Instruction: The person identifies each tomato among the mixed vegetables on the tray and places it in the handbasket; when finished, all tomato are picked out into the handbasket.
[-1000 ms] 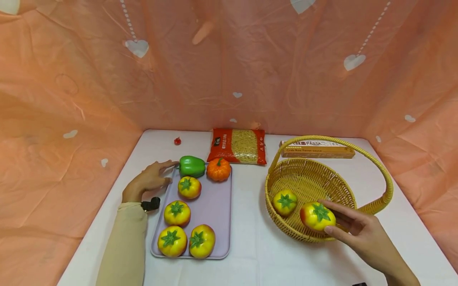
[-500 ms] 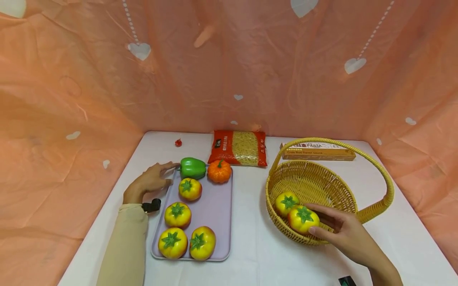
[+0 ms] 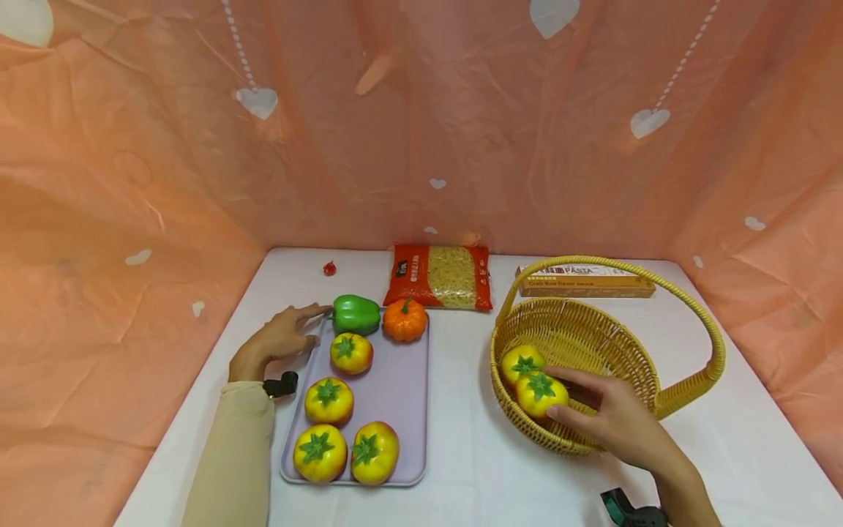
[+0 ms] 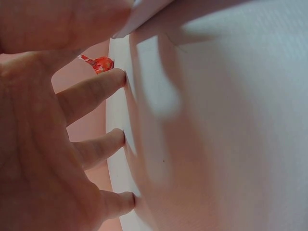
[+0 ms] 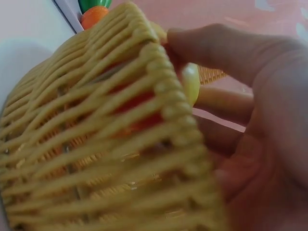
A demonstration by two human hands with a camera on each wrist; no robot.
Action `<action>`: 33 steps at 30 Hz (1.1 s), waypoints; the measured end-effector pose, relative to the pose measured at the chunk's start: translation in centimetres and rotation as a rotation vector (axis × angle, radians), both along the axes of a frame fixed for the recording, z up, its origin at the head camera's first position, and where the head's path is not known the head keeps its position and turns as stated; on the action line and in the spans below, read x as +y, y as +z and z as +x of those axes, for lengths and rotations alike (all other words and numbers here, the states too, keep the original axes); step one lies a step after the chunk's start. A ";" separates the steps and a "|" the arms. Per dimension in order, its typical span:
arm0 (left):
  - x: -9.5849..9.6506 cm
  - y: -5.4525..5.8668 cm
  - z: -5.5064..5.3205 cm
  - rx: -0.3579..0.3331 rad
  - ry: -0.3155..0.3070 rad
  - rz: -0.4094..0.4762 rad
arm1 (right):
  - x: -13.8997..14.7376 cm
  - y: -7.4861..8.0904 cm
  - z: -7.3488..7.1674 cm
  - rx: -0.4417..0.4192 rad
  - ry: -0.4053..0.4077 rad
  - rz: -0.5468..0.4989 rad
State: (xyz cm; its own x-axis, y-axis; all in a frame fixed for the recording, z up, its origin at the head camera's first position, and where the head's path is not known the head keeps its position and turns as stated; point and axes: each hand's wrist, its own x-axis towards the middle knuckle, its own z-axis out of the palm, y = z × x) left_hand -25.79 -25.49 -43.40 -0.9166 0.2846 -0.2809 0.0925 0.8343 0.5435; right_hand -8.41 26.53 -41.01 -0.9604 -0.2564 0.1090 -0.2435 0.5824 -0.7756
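My right hand (image 3: 612, 421) reaches over the near rim of a wicker basket (image 3: 632, 344), thumb and fingers around a yellow-red toy tomato (image 3: 541, 394). That tomato sits low in the basket against a second toy tomato (image 3: 522, 361). In the right wrist view the basket wall (image 5: 96, 130) hides most of the held fruit. My left hand (image 3: 279, 338) rests by the left edge of a lilac tray (image 3: 398, 395), its fingertips (image 4: 118, 77) on the white table. On the tray lie several more toy tomatoes (image 3: 320, 454), a green bell pepper (image 3: 356, 315) and a small orange pumpkin (image 3: 405, 320).
A red bag of pasta (image 3: 440, 277) lies behind the tray. Behind the basket is a flat pasta box (image 3: 586, 284), partly crossed by the arched basket handle (image 3: 698, 315). A small red wrapped item (image 3: 329, 268) lies at the back left. Pinkish cloth encloses the table.
My right hand has carried the toy tomato leftward and down into the basket, up against the other one. My left hand stays in place by the tray.
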 end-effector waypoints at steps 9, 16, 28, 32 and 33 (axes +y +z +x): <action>0.0 -0.5 0.1 0.011 0.002 0.010 | -1.5 -0.6 -1.5 0.047 -0.025 0.122; 0.1 -0.4 0.2 0.012 0.003 0.006 | -1.6 -0.3 -0.9 0.061 -0.108 0.136; 0.0 -0.3 0.0 0.015 0.002 -0.013 | -1.7 0.3 0.3 0.033 -0.053 -0.150; 0.0 -0.2 0.0 0.010 0.004 -0.013 | -2.0 0.3 0.5 0.035 0.035 -0.298; 0.0 -0.2 0.0 0.012 0.001 -0.013 | -2.1 0.3 0.5 0.031 0.064 -0.342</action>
State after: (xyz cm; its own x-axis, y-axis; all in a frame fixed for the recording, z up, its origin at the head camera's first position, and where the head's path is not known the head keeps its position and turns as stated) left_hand -25.80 -25.45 -43.61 -0.9203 0.2802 -0.2730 0.0984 0.8412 0.5317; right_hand -7.88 24.40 -40.68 -0.9384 -0.2600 0.2277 -0.2977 0.2732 -0.9147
